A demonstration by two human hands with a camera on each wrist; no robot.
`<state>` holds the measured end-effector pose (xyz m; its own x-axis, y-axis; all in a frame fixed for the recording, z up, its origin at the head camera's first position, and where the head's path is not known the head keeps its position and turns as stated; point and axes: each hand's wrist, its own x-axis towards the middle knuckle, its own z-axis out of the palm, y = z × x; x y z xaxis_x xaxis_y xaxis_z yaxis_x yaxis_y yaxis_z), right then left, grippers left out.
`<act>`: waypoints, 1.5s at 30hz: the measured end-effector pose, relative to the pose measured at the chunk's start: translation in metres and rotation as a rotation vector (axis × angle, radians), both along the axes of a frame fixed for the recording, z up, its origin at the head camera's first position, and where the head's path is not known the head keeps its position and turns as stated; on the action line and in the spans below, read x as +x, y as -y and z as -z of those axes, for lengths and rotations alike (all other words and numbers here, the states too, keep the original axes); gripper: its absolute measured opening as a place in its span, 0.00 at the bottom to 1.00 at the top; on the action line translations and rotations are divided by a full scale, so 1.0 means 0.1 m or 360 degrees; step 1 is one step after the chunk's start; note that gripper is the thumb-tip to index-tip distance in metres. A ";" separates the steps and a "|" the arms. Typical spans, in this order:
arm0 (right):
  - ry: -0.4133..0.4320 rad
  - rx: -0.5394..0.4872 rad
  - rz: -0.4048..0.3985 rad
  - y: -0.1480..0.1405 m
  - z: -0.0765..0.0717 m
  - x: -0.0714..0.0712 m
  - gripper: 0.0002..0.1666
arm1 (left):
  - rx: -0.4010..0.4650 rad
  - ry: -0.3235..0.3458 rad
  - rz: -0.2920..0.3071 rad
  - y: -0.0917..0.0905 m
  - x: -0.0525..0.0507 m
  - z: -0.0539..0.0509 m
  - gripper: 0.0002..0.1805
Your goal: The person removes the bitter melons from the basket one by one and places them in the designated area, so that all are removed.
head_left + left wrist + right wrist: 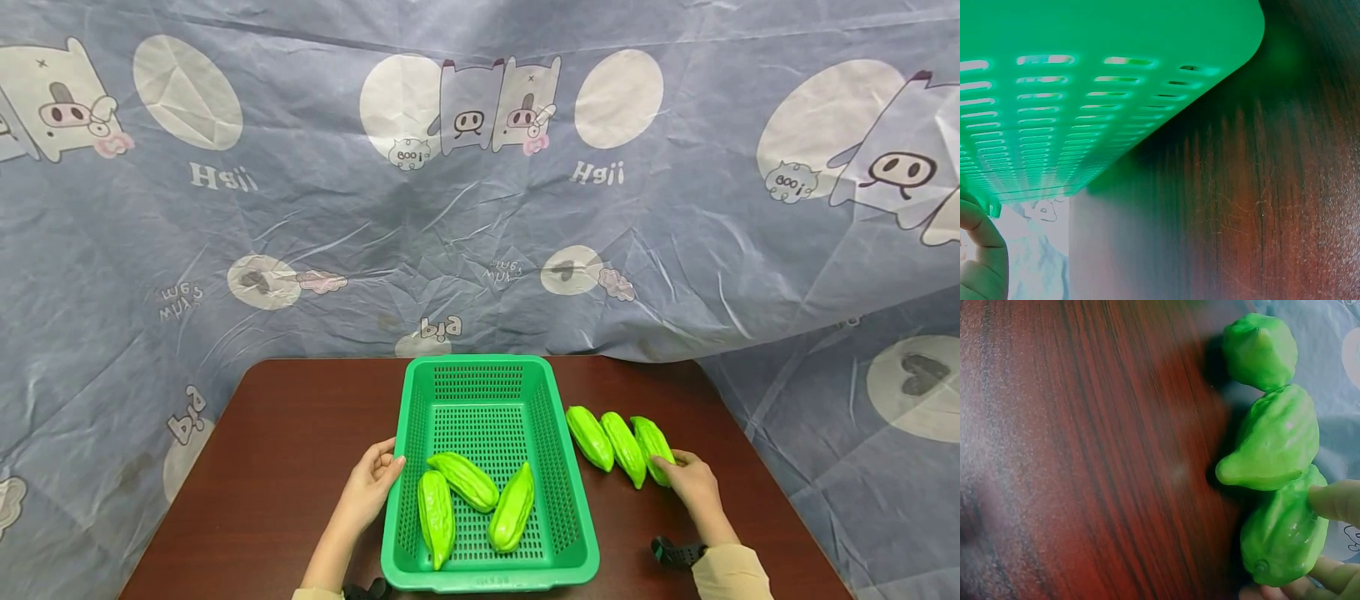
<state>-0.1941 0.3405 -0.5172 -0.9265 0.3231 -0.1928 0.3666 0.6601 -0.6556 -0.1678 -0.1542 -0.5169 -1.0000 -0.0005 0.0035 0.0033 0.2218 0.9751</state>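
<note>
A green plastic basket (480,577) stands on the table, with three light-green bitter melons lying inside: one at the left (437,517), one slanting in the middle (467,482) and one at the right (512,510). My left hand (367,482) grips the basket's left rim, thumb on the edge; only part of this hand (982,250) shows in the left wrist view. To the right of the basket, my right hand (692,483) holds the outermost bitter melon (1285,534) of a row of three, thumb on one side and fingers on the other. Beside it lie the middle melon (1275,440) and the nearest-to-basket melon (1261,353).
The dark red-brown wooden table (300,433) carries everything. Behind and around it hangs a grey-blue cloth (465,217) printed with cartoon pigs. A dark strap (677,552) shows at the right wrist, with another (366,590) at the left.
</note>
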 end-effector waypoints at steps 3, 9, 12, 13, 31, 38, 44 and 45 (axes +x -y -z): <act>0.0005 -0.0011 -0.0001 0.01 0.00 0.01 0.42 | 0.0015 0.0039 -0.0007 0.00 0.00 -0.01 0.28; -0.0009 -0.0030 0.0001 0.00 0.00 0.03 0.45 | 0.0024 0.0051 0.0000 0.00 -0.01 0.00 0.28; 0.0003 -0.0044 0.0002 0.00 -0.03 0.03 0.45 | 0.0019 0.0048 0.0005 0.00 -0.02 0.01 0.28; 0.0004 -0.0046 0.0000 0.00 -0.04 0.03 0.44 | 0.0016 0.0048 0.0007 0.00 -0.02 0.01 0.28; -0.0180 -0.0196 -0.0137 0.54 -0.80 -0.05 0.44 | -0.0044 0.0031 0.0011 0.01 0.00 0.00 0.30; -0.0204 -0.0188 -0.0324 1.00 -1.07 0.01 0.39 | -0.0022 0.0040 -0.0004 0.01 0.00 0.00 0.29; -0.0205 -0.0139 -0.0483 1.38 -1.13 0.08 0.32 | -0.0016 0.0043 0.0016 0.01 0.01 -0.02 0.29; -0.0192 -0.0137 -0.0506 1.43 -1.13 0.09 0.32 | -0.0016 0.0041 0.0015 0.00 0.01 -0.01 0.29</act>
